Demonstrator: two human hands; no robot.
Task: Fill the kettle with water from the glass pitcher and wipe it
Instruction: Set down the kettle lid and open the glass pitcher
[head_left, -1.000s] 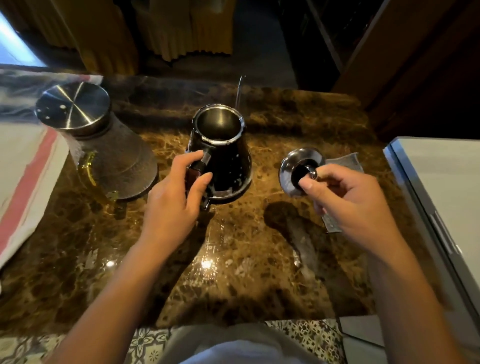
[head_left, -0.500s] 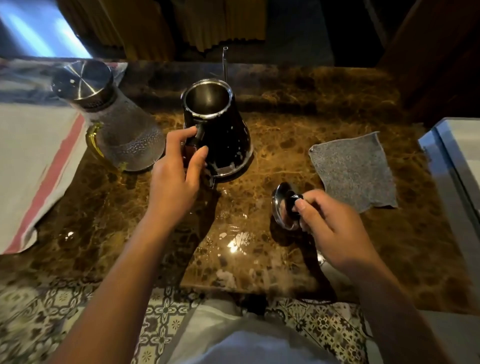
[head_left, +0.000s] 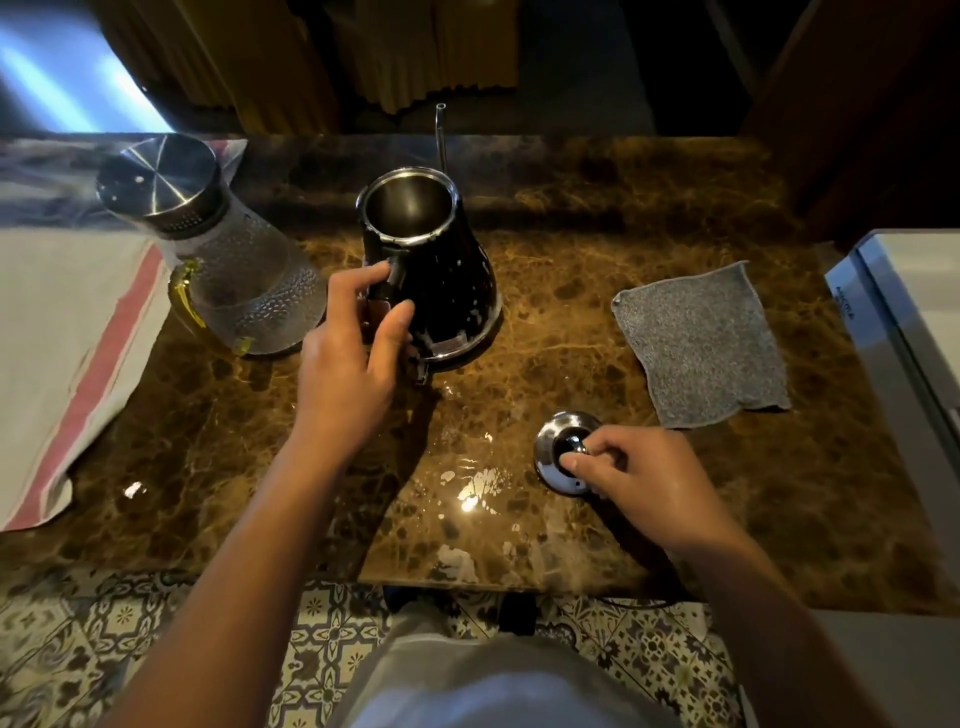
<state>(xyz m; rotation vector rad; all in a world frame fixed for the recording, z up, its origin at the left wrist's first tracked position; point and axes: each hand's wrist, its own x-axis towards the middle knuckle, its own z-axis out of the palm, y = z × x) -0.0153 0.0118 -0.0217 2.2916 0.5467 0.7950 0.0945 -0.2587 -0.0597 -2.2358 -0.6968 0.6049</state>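
- Kettle (head_left: 447, 291): black, cone-shaped, upright on the bench (head_left: 597, 322), back centre. Mouth open, no lid on it, steel rim showing; inside looks dark, can't tell any water level. Thin spout (head_left: 441, 135) sticks up behind it.
- Your left hand (head_left: 348, 358) wraps the kettle handle (head_left: 387, 291) on the near side, thumb and fingers closed around it.
- Lid (head_left: 558, 457): shiny steel with a black knob, low at the bench front right of centre, well apart from the kettle; can't tell if it touches the surface.
- Your right hand (head_left: 644, 483) pinches the lid knob, fingertips closed on it.
- Pitcher (head_left: 228, 270): textured clear glass, steel cap on, yellow-tinted handle facing left. Stands just beside the kettle on its left, not touching. Water level hard to read.
- Cloth (head_left: 701, 343): grey, lying flat on the bench right of the kettle, beyond the lid, apart from both.
- Towel (head_left: 67, 332): white with a red stripe, draped over the bench's left end, next to the pitcher.
- Bench is brown marble, glossy, with glare spots near the front edge.
- Patterned tile floor (head_left: 130, 639) below the bench edge.
- White appliance (head_left: 904, 312) at far right edge.
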